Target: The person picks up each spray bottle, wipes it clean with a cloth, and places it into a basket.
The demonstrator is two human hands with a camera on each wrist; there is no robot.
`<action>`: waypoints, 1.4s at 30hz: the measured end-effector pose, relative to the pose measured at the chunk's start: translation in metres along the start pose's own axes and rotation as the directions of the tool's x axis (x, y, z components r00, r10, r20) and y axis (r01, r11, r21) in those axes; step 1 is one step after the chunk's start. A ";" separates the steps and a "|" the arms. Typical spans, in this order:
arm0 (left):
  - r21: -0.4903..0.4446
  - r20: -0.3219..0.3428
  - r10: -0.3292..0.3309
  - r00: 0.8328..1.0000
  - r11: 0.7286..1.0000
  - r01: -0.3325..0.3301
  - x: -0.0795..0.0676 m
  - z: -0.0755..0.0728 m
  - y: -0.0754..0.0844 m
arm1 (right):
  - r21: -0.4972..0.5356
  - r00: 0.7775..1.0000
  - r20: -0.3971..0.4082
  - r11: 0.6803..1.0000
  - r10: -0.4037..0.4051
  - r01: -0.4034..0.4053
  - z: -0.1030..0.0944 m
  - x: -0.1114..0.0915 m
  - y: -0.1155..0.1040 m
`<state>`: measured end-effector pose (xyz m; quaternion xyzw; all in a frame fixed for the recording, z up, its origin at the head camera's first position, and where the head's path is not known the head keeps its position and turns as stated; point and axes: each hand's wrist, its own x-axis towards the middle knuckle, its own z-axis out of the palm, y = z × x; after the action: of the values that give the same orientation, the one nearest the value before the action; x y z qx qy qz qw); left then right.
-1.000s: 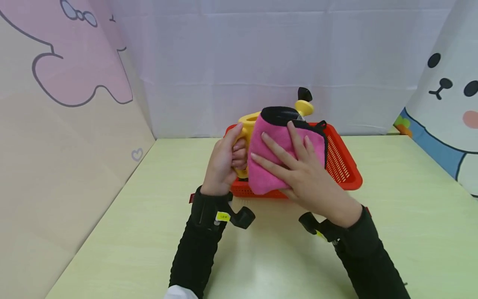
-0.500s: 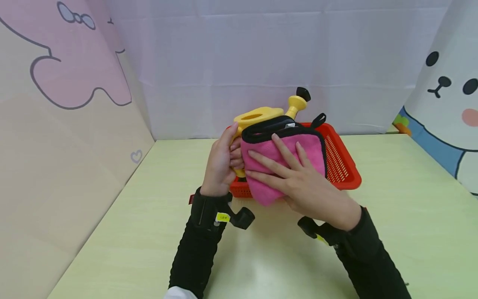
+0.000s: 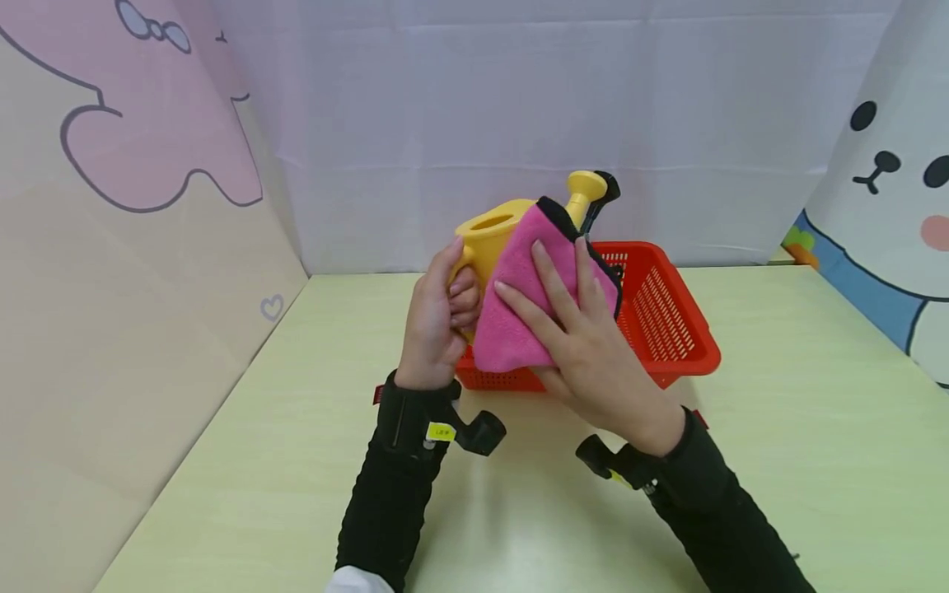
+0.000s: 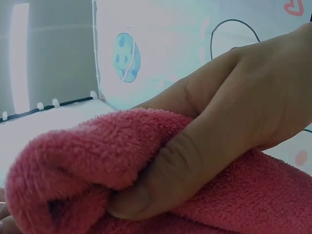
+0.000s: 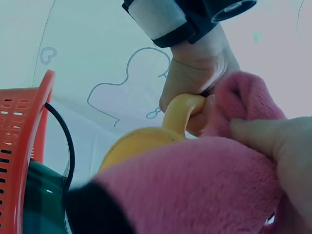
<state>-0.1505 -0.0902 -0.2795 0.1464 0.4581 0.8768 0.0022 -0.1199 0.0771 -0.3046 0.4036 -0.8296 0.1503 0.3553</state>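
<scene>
My left hand (image 3: 441, 317) grips the handle of a yellow watering can (image 3: 485, 239), which is held over the near left part of a red basket (image 3: 678, 329). The can's spout and round rose point up and to the right. A pink cloth (image 3: 511, 305) with black edging covers much of its side. My right hand (image 3: 586, 346) lies over the cloth with fingers spread, pressing it toward the can. In the left wrist view the thumb (image 4: 165, 180) of that hand presses into a cloth fold. The can's lower body is hidden by the cloth.
In the basket a dark green object (image 5: 44, 200) shows in the right wrist view, with a thin black curved piece beside it. A black-ended item (image 3: 610, 191) rises behind the rose. The pale table (image 3: 519, 511) meets a white sheet (image 3: 445, 123) at the back.
My right hand and the cloth have shifted up and left, after dipping lower half a second ago. The can's tilt has changed, and its rose is higher. My left hand keeps its grip.
</scene>
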 end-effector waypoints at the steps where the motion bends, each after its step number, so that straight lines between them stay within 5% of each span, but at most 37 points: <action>1: 0.004 0.007 0.001 1.000 1.000 -0.001 0.000 0.000 0.000 | 0.017 0.999 -0.005 0.999 0.033 -0.033 0.000 0.000 0.000; 5: 0.024 0.030 -0.004 1.000 1.000 0.004 -0.001 -0.001 0.003 | 0.146 0.986 0.008 0.975 0.166 -0.166 -0.003 -0.001 -0.001; 8: 0.031 0.034 -0.005 0.999 1.000 0.004 -0.002 -0.002 0.006 | 0.271 0.965 0.062 0.926 0.255 -0.262 -0.009 -0.001 0.001; 13: 0.038 0.020 0.013 1.000 0.999 -0.014 -0.003 -0.004 0.009 | 0.373 0.899 0.197 0.818 0.390 -0.437 -0.016 -0.001 0.007; 16: 0.039 0.022 0.015 1.000 0.999 -0.016 -0.003 -0.004 0.008 | 0.378 0.874 0.226 0.788 0.431 -0.486 -0.017 -0.001 0.008; 22: 0.036 0.034 0.003 0.999 0.999 -0.004 -0.001 -0.003 0.006 | 0.306 0.924 0.122 0.872 0.362 -0.382 -0.012 0.001 0.009; 27: 0.037 0.032 -0.024 0.999 0.999 0.023 -0.001 -0.003 0.005 | 0.153 0.988 -0.019 0.977 0.153 -0.148 -0.007 0.003 0.010; 31: 0.035 0.043 -0.047 0.998 0.998 0.046 0.001 -0.004 0.003 | 0.030 0.998 -0.063 0.999 -0.031 0.033 -0.005 0.003 0.010; 35: 0.010 0.059 -0.043 0.997 0.999 0.043 0.003 -0.004 0.001 | 0.013 0.993 0.072 0.995 -0.096 0.096 -0.010 0.000 0.008; 39: -0.039 0.055 -0.051 0.997 0.998 0.053 0.005 -0.003 -0.002 | 0.028 0.957 0.279 0.997 -0.077 0.072 -0.018 -0.003 0.001; 42: -0.057 0.054 -0.073 0.996 0.995 0.076 0.005 -0.003 -0.004 | 0.018 0.938 0.344 0.999 -0.053 0.050 -0.022 -0.005 -0.003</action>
<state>-0.1566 -0.0898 -0.2827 0.1518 0.4370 0.8851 0.0511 -0.1048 0.0895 -0.2926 0.4469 -0.8674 0.0719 0.2068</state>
